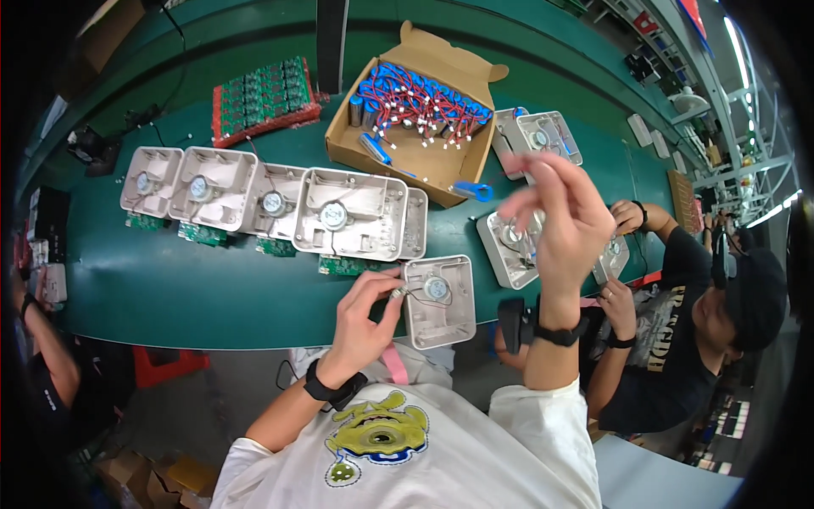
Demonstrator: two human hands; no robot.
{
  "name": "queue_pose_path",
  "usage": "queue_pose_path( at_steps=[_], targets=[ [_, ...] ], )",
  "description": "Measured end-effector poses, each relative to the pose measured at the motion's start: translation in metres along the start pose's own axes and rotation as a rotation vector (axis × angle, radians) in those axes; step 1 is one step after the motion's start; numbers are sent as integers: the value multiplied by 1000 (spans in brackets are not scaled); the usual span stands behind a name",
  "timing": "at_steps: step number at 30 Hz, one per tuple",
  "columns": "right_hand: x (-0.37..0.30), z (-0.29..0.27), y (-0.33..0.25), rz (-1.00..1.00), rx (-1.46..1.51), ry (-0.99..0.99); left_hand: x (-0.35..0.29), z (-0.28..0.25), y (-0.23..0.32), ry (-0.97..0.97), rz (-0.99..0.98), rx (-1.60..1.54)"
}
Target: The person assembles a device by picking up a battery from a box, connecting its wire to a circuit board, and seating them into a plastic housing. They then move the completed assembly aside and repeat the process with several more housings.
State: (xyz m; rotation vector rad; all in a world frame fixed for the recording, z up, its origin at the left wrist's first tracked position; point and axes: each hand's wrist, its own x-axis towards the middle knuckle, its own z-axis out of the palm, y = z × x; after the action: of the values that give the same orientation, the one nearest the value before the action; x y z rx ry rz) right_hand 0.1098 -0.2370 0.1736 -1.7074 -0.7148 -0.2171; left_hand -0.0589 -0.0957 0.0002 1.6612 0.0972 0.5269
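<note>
Near the table's front edge is an open light-grey plastic housing (458, 318) with a round speaker (436, 288) inside. My left hand (360, 322) is at its left wall, fingers closed in a pinch on a small connector (398, 292) whose thin wires run to the speaker. My right hand (566, 220) is raised to the right, over other housings. Motion blur smears its fingers, so what they hold, if anything, cannot be made out. Left of that hand, a blue loop-handled tool (473, 191) lies by a cardboard box (424, 176).
Blue batteries (407, 93) with red wires fill the box. Several housings with speakers (356, 208) stand in a row at left, green circuit boards (339, 265) beneath. More boards (264, 97) lie behind. A co-worker (670, 314) works at right; another person (59, 356) is at far left.
</note>
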Motion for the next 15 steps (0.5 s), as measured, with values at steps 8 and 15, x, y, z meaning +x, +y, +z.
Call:
queue_pose_path(
  at_steps=[8, 15],
  targets=[
    [-65, -38, -12, 468, 173, -85, 8, 2, 2, -63, -58, 25],
    [-79, -34, 16, 462, 41, -256, 15, 5, 10, -38, -14, 63]
  ],
)
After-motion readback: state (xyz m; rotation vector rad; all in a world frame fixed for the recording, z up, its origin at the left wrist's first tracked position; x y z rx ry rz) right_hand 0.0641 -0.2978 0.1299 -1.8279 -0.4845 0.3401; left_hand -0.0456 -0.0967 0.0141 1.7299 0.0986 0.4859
